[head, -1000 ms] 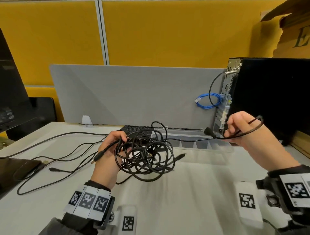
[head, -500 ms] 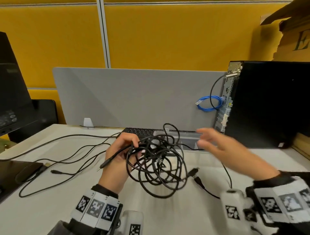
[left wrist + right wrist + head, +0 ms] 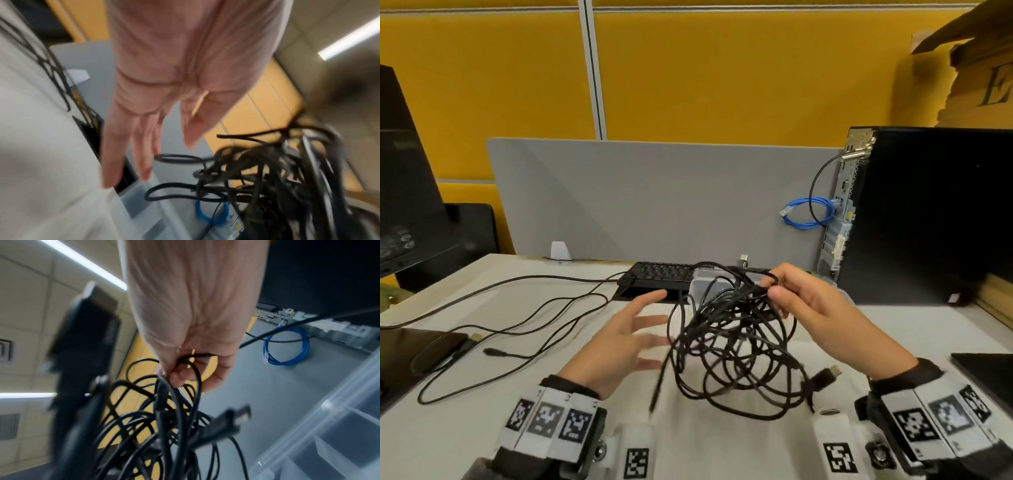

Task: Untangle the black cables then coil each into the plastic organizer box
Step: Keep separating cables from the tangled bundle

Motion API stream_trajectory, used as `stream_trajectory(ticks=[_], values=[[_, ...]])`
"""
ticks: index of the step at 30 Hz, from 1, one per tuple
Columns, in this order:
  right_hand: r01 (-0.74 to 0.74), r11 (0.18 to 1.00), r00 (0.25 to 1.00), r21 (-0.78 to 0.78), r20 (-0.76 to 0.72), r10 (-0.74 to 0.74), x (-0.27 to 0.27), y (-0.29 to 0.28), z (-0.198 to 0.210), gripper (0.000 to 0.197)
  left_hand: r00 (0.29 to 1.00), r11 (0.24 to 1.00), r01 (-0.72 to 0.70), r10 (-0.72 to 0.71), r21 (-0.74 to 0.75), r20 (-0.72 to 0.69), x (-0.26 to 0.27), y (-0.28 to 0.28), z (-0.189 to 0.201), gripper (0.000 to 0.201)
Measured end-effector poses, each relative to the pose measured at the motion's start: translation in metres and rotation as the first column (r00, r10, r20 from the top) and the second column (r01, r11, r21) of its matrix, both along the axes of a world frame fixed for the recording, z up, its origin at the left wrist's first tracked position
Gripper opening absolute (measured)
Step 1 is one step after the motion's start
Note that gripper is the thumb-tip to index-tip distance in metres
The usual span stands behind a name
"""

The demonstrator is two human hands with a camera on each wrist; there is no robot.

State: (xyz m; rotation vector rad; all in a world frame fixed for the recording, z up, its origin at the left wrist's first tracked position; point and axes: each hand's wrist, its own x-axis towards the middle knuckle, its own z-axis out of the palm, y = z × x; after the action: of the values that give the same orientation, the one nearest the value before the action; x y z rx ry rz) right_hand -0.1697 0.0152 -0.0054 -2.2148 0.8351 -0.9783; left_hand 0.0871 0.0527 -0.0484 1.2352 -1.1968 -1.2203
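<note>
A tangled bundle of black cables hangs above the white desk, held up at its top by my right hand, whose thumb and fingers pinch several strands. My left hand is beside the bundle's left edge with fingers spread and straight, holding nothing. Two plugs dangle at the bundle's lower right. The clear plastic organizer box lies behind the bundle, mostly hidden by it; its divided compartments show in the right wrist view.
A black keyboard lies behind the hands. Loose black cables trail over the desk's left side. A black computer tower with a blue cable coil stands at right. A monitor is at left, a grey divider behind.
The bundle has passed from my left hand to my right. My left hand let go and spread its fingers; my right hand came in from the right and took hold of the top strands.
</note>
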Motion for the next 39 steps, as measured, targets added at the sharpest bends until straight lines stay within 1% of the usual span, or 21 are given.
stream_trajectory(ticks=[1,2,3,4,5,7,9,10,12,14,16,18,19,22,24,25,26,29,31,35,39], values=[[-0.006,1.000,1.000,-0.022,0.007,0.006,-0.001,0.000,0.001,0.017,0.987,0.999,-0.038,0.040,0.014,-0.157,0.001,0.000,0.003,0.049],[-0.016,0.999,1.000,-0.036,0.011,0.017,-0.002,0.001,0.002,0.017,0.955,0.998,-0.058,0.063,0.026,-0.290,0.000,-0.001,0.006,0.044],[-0.028,0.998,0.999,-0.051,0.014,0.029,-0.002,0.001,0.003,0.017,0.922,0.998,-0.045,0.056,0.037,-0.383,-0.002,0.000,0.008,0.044],[-0.038,0.998,0.999,-0.059,0.017,0.039,-0.002,0.001,0.004,0.016,0.906,0.999,-0.001,0.017,0.038,-0.422,-0.006,0.002,0.008,0.051],[-0.043,0.997,0.999,-0.063,0.022,0.044,-0.002,0.001,0.005,0.016,0.919,0.998,0.055,-0.038,0.032,-0.392,-0.010,0.004,0.008,0.060],[-0.035,0.997,0.999,-0.072,0.017,0.036,-0.002,0.001,0.005,0.016,0.961,0.989,0.150,-0.144,0.007,-0.235,-0.019,0.005,0.004,0.078],[-0.023,0.995,1.000,-0.095,0.015,0.024,-0.001,0.002,0.005,0.012,0.975,0.982,0.188,-0.186,0.010,-0.120,-0.024,0.004,-0.001,0.083],[-0.018,0.993,1.000,-0.113,0.011,0.019,0.000,0.002,0.004,0.009,0.979,0.983,0.185,-0.183,0.013,-0.095,-0.026,0.004,-0.003,0.080],[-0.004,0.988,1.000,-0.153,-0.008,0.002,0.001,0.000,0.000,0.016,0.988,0.988,0.151,-0.151,0.002,-0.040,-0.028,0.002,-0.005,0.066],[0.022,0.983,1.000,-0.183,-0.016,-0.026,0.003,-0.002,-0.001,0.019,0.997,0.996,0.081,-0.080,-0.025,0.023,-0.030,0.003,-0.003,0.047],[0.053,0.971,0.998,-0.235,-0.016,-0.058,0.004,-0.004,-0.003,0.014,0.998,0.998,0.021,-0.017,-0.068,0.057,-0.032,0.003,0.000,0.026],[0.091,0.952,0.995,-0.294,-0.021,-0.102,0.003,-0.007,-0.005,0.009,0.999,0.996,-0.020,0.024,-0.092,0.044,-0.032,0.002,0.000,0.012],[0.113,0.944,0.991,-0.311,-0.027,-0.128,0.002,-0.008,-0.007,0.010,0.999,0.996,-0.035,0.037,-0.087,0.020,-0.033,0.002,0.000,0.009],[0.189,0.928,0.977,-0.320,-0.034,-0.211,0.000,-0.013,-0.011,0.014,0.999,0.998,-0.036,0.034,-0.049,-0.041,-0.037,0.001,-0.002,0.007],[0.231,0.914,0.965,-0.333,-0.038,-0.258,-0.001,-0.014,-0.013,0.004,0.998,0.998,-0.036,0.033,-0.046,-0.048,-0.039,0.000,-0.003,0.008],[0.248,0.904,0.959,-0.349,-0.044,-0.280,-0.001,-0.015,-0.013,0.006,0.998,0.998,-0.044,0.041,-0.044,-0.055,-0.039,0.000,-0.003,0.010],[0.262,0.901,0.953,-0.347,-0.055,-0.298,-0.002,-0.016,-0.014,0.014,0.996,0.997,-0.057,0.054,-0.043,-0.064,-0.039,0.000,-0.003,0.011],[0.268,0.952,0.962,-0.148,-0.019,-0.274,-0.004,-0.017,-0.014,0.020,0.993,0.995,-0.095,0.091,-0.044,-0.077,-0.039,-0.001,-0.003,0.009],[0.243,0.968,0.970,-0.062,0.033,-0.241,-0.005,-0.016,-0.013,0.022,0.992,0.992,-0.112,0.109,-0.050,-0.060,-0.038,-0.001,-0.004,0.008],[0.185,0.982,0.981,-0.027,0.074,-0.182,-0.002,-0.010,-0.009,0.024,0.989,0.989,-0.141,0.139,-0.049,-0.041,-0.037,-0.002,-0.005,0.008],[0.165,0.986,0.983,0.003,0.085,-0.165,0.004,-0.004,-0.007,0.023,0.988,0.989,-0.143,0.140,-0.046,-0.070,-0.036,-0.003,-0.005,0.008]])
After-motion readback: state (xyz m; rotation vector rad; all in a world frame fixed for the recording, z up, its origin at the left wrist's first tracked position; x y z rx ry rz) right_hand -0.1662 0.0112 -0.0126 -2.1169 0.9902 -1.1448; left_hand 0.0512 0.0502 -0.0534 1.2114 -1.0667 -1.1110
